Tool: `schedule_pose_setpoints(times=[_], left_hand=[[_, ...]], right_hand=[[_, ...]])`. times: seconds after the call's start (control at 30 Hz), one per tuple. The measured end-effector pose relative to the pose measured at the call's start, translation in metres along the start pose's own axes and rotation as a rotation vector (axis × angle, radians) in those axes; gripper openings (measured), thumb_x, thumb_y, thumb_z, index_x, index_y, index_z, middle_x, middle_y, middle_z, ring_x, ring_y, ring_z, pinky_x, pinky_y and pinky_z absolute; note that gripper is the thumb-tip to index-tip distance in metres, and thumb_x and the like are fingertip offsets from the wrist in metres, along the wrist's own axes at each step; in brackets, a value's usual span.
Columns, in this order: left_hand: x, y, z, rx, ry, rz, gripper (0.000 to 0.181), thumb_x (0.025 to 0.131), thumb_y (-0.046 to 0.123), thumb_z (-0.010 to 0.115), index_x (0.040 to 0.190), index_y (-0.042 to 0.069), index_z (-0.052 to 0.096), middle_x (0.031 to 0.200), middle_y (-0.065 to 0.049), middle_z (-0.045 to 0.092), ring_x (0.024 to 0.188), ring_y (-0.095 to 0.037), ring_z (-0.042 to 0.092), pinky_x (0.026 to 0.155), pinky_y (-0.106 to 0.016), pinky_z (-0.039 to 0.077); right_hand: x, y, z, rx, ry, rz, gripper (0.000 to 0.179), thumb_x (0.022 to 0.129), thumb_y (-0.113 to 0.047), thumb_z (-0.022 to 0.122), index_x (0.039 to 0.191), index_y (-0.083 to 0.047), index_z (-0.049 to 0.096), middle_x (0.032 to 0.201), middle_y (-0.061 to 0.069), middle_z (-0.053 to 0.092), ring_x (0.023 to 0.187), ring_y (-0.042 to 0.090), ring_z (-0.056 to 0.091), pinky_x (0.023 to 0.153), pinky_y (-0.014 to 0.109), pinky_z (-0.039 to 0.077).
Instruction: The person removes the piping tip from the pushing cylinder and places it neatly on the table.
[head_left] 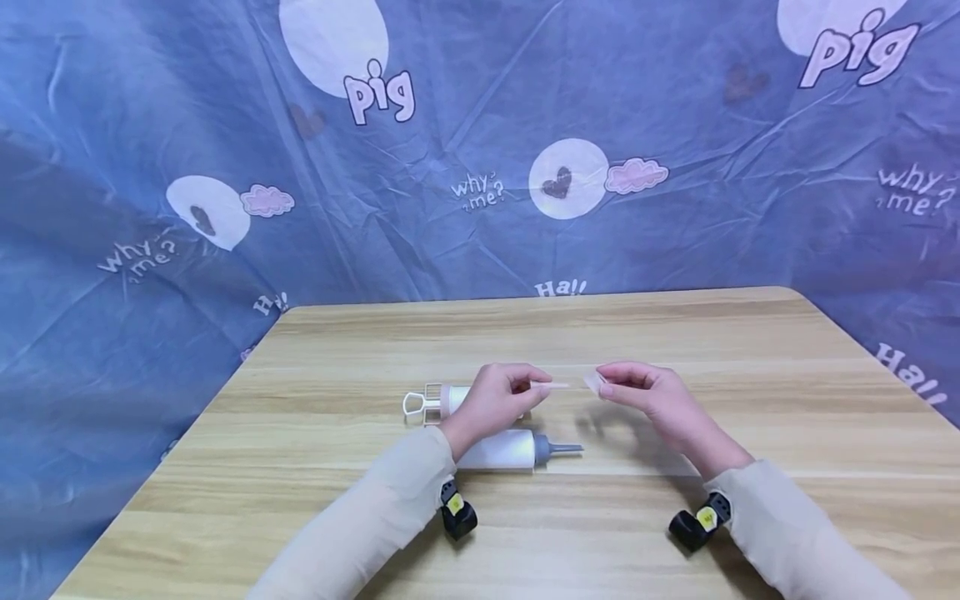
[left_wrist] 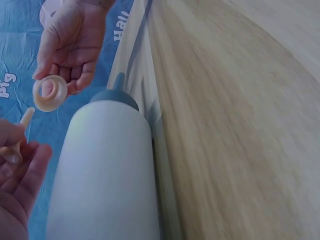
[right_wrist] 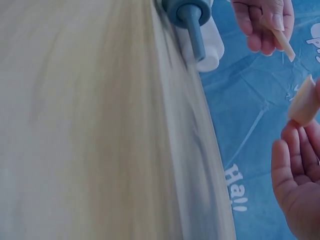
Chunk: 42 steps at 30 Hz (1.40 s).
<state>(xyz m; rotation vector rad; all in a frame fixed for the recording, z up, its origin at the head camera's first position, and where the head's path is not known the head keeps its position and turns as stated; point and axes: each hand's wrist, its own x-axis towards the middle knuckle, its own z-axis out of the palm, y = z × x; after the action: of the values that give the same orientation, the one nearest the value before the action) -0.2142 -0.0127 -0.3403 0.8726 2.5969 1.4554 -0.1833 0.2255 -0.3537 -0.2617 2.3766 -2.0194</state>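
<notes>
My left hand (head_left: 491, 402) pinches a slim whitish nozzle (head_left: 558, 385), its narrow end pointing right. Facing it, my right hand (head_left: 660, 398) holds a small whitish ring-shaped cap (left_wrist: 62, 94) between thumb and fingers. A short gap separates the two pieces, and both are above the table. Under the left wrist lies a white squeeze bottle (head_left: 501, 451) with a grey-blue spout cap (right_wrist: 186, 11). Just behind that bottle is a white plunger tube (head_left: 459, 397) with a loop handle (head_left: 413, 403), partly hidden by the left hand.
The wood-grain table (head_left: 360, 517) extends around both arms. At its far edge hangs a blue printed cloth (head_left: 450, 242), which also covers the sides. A small black camera is strapped to each wrist.
</notes>
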Motion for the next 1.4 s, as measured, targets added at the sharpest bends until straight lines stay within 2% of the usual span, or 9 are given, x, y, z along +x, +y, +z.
schedule_pose_setpoints(times=[0.1,0.2,0.3,0.4,0.53,0.67,0.9,1.1,1.4], left_hand=[[0.005,0.002,0.005,0.005,0.006,-0.014,0.015,0.087,0.015,0.064,0.099,0.011,0.072,0.064,0.004,0.055,0.055,-0.006,0.043,0.051,-0.018,0.038],[0.008,0.006,0.01,0.006,0.015,-0.019,0.014,0.087,0.013,0.064,0.098,0.01,0.072,0.065,0.004,0.055,0.056,-0.006,0.043,0.051,-0.017,0.037],[0.01,0.009,0.016,0.007,0.037,-0.045,0.013,0.086,0.012,0.064,0.096,0.009,0.072,0.065,0.004,0.055,0.057,-0.007,0.042,0.051,-0.017,0.036],[0.012,0.01,0.023,0.006,0.06,-0.082,0.011,0.085,0.01,0.064,0.093,0.009,0.072,0.066,0.004,0.054,0.058,-0.007,0.043,0.052,-0.017,0.037],[0.015,0.012,0.03,0.014,0.058,-0.121,0.009,0.084,0.009,0.064,0.09,0.009,0.071,0.066,0.004,0.053,0.06,-0.007,0.043,0.054,-0.017,0.037],[0.022,0.019,0.037,0.037,0.03,-0.124,0.009,0.083,0.009,0.064,0.088,0.009,0.071,0.065,0.004,0.053,0.061,-0.007,0.044,0.056,-0.017,0.038],[0.033,0.036,0.052,0.046,-0.028,-0.132,0.008,0.081,0.007,0.064,0.086,0.008,0.07,0.063,0.004,0.051,0.057,-0.007,0.042,0.052,-0.017,0.036],[0.042,0.044,0.066,0.056,-0.034,-0.21,0.005,0.079,0.005,0.064,0.08,0.008,0.067,0.062,0.004,0.048,0.057,-0.008,0.042,0.05,-0.018,0.035],[0.054,0.048,0.085,0.073,0.007,-0.242,0.006,0.078,0.004,0.066,0.081,0.008,0.07,0.068,0.003,0.059,0.06,-0.007,0.047,0.06,-0.018,0.04]], right_hand=[[-0.003,0.0,-0.008,-0.003,0.029,0.006,0.025,0.084,-0.012,0.067,0.108,-0.009,0.066,0.091,-0.018,0.065,0.087,0.001,0.059,0.078,0.017,0.047],[-0.007,0.001,-0.015,-0.049,0.056,0.01,0.026,0.084,-0.014,0.067,0.109,-0.008,0.064,0.09,-0.019,0.064,0.086,0.001,0.058,0.076,0.016,0.047],[-0.01,0.002,-0.022,-0.157,0.081,0.029,0.039,0.084,-0.02,0.068,0.116,0.001,0.059,0.09,-0.017,0.063,0.084,0.0,0.056,0.074,0.016,0.047],[-0.012,0.002,-0.027,-0.266,0.097,0.038,0.049,0.084,-0.024,0.068,0.12,0.005,0.055,0.094,-0.009,0.064,0.084,0.001,0.055,0.073,0.016,0.047],[-0.013,0.0,-0.032,-0.335,0.104,0.033,0.049,0.084,-0.025,0.068,0.12,0.005,0.055,0.099,0.004,0.064,0.083,0.002,0.056,0.073,0.017,0.048],[-0.014,-0.002,-0.038,-0.386,0.116,0.045,0.05,0.084,-0.027,0.068,0.12,0.005,0.056,0.098,0.007,0.064,0.081,0.002,0.055,0.07,0.017,0.047],[-0.015,-0.002,-0.047,-0.413,0.124,0.085,0.054,0.083,-0.03,0.069,0.121,0.005,0.055,0.098,0.006,0.063,0.082,0.002,0.053,0.07,0.017,0.046],[-0.015,0.001,-0.052,-0.425,0.138,0.1,0.055,0.083,-0.03,0.069,0.122,0.006,0.053,0.104,0.011,0.063,0.083,0.0,0.053,0.072,0.016,0.045],[-0.018,0.005,-0.064,-0.447,0.126,0.142,0.059,0.083,-0.034,0.068,0.125,0.005,0.051,0.112,0.016,0.061,0.086,0.0,0.052,0.077,0.016,0.042]])
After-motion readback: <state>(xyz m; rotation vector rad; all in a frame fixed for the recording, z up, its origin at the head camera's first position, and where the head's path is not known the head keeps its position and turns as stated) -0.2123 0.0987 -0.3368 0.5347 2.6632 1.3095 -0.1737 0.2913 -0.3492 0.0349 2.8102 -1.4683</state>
